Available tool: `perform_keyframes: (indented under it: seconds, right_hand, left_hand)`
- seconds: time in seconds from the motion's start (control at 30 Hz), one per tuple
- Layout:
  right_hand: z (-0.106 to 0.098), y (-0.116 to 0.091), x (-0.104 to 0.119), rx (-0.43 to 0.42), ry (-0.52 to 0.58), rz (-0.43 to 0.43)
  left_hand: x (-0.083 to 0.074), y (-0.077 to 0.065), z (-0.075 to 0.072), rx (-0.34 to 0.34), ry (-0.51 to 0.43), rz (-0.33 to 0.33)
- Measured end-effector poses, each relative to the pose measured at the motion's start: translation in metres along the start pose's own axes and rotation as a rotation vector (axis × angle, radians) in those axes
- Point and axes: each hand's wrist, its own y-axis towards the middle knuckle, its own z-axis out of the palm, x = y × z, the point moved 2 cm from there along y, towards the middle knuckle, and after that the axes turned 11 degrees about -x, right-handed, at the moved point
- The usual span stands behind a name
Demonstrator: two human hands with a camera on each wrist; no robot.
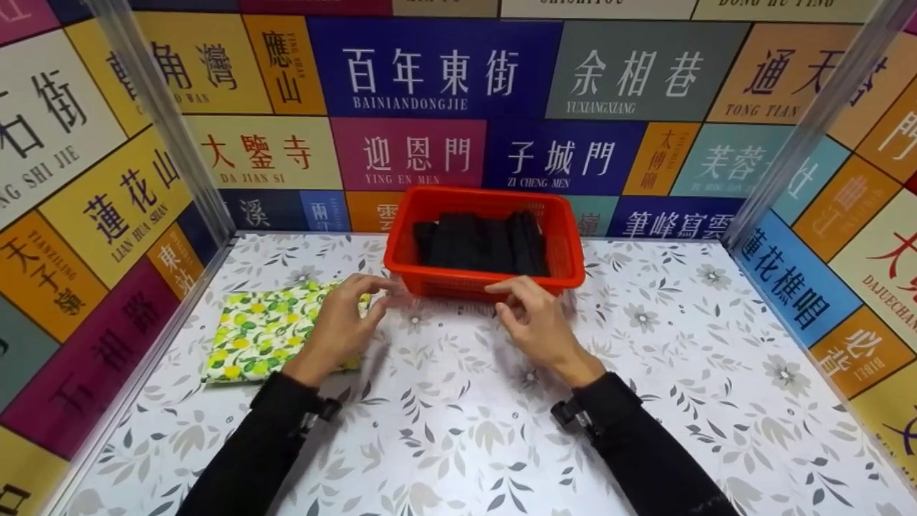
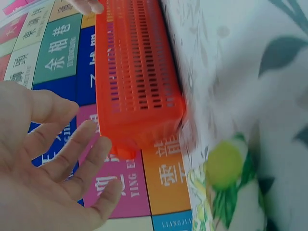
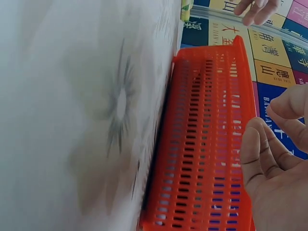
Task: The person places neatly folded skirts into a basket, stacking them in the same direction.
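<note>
A red plastic basket (image 1: 487,276) with slotted walls stands at the back of the table, holding folded black cloth items (image 1: 466,242). My left hand (image 1: 338,324) hovers near its front left corner, over the right part of a folded lemon-print cloth (image 1: 261,333). In the left wrist view that hand's fingers (image 2: 89,149) are spread and relaxed beside the basket, gripping nothing. Close to the basket's front rim is my right hand (image 1: 541,322), fingers loosely bent. The right wrist view shows its fingertips (image 3: 255,126) beside the rim, with nothing between thumb and fingers.
A white tabletop (image 1: 458,401) with grey leaves and flowers extends under both arms. Behind the basket rises a wall of coloured sign panels (image 1: 437,68). Similar panels flank the table on both sides, with clear strips (image 1: 168,136) at the corners.
</note>
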Motion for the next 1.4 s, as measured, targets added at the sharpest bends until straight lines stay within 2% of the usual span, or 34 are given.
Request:
perform_keyframes:
  seconds: [0.27,0.43,0.53,0.63,0.77,0.93,1.1,1.4]
  right_hand:
    - [0.016,-0.001,0.011,0.056,0.029,-0.029]
    - [0.025,-0.002,0.017,0.100,0.037,-0.016]
    - [0.031,-0.002,0.022,0.142,0.043,-0.011]
    - [0.037,-0.002,0.027,0.191,0.050,0.006]
    - [0.046,-0.002,0.035,0.265,0.060,0.045]
    - [0.062,-0.001,0.048,0.388,0.046,0.090]
    - [0.085,0.004,0.062,0.543,0.035,0.108]
    - [0.131,0.014,0.076,0.699,-0.109,0.030]
  left_hand:
    - [0.026,0.002,-0.027,0.120,0.176,-0.256]
    - [0.046,0.002,-0.052,0.108,0.331,-0.332]
    - [0.059,0.001,-0.065,0.114,0.414,-0.410]
    - [0.073,0.000,-0.078,0.160,0.459,-0.520]
    - [0.086,-0.002,-0.094,0.236,0.485,-0.617]
    - [0.095,-0.006,-0.108,0.249,0.499,-0.706]
    - [0.100,-0.010,-0.111,0.258,0.501,-0.780]
    - [0.100,-0.009,-0.106,0.274,0.515,-0.779]
